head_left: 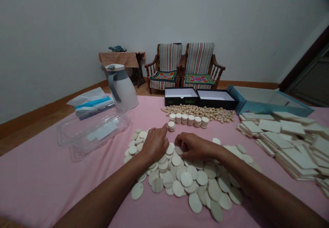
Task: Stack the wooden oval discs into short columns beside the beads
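Note:
A loose pile of pale round wooden discs [186, 179] lies on the pink cloth in front of me. My left hand [155, 145] is over the pile's far left side, its index finger stretched out to the side of a short disc stack [171, 126]. That hand appears to hold nothing, though its palm side is hidden. At the pile's far edge, my right hand [195, 146] is bent round with thumb and fingers closed on a wooden disc [179, 150]. Behind the short stack stands a row of several disc stacks [191, 119].
Small wooden beads [203, 111] spread behind the stacks, before two black boxes [182, 100] [217, 103]. A blue box [269, 106] and square wooden tiles [290, 146] occupy the right. A jug [125, 89], clear plastic trays [95, 135] and a tissue pack [92, 105] lie left.

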### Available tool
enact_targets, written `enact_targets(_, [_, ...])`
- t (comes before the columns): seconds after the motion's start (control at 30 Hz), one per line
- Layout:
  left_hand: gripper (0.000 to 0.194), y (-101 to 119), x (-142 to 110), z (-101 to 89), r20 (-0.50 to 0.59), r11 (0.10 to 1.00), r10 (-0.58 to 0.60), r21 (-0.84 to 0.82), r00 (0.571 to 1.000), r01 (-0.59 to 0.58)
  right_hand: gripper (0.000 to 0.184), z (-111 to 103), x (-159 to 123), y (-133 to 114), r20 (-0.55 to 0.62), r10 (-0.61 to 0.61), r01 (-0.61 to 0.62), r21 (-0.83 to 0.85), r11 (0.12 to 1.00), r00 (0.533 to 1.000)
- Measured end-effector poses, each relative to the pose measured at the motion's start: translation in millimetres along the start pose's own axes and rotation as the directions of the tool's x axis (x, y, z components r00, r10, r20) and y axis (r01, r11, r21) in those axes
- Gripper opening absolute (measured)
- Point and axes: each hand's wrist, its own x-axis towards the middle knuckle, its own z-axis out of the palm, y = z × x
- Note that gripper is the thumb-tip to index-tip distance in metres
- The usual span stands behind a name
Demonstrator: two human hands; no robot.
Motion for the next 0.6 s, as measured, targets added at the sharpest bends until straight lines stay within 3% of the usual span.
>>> enact_targets(0.23, [0.059,0,0,-0.7,0.002,1.000,0.008,-0.011,1.000,-0.008,0.023,12,-5,-7,-0.107,0.004,-0.012,-0.073,0.997,0.994])
enact_targets(0.37, [0.060,0,1,-1.3,0.002,1.000,0.005,-0.012,1.000,-0.005,0.019,4,5,0,-0.175,0.003,-0.015,-0.065,0.998,0.985])
enact_targets(0.6, [0.058,1,0,-1.8,0.024,1.000,-0.013,-0.018,1.000,0.013,0.019,-16,51,9,-0.448,0.085,-0.134,-0.078,0.988,0.890])
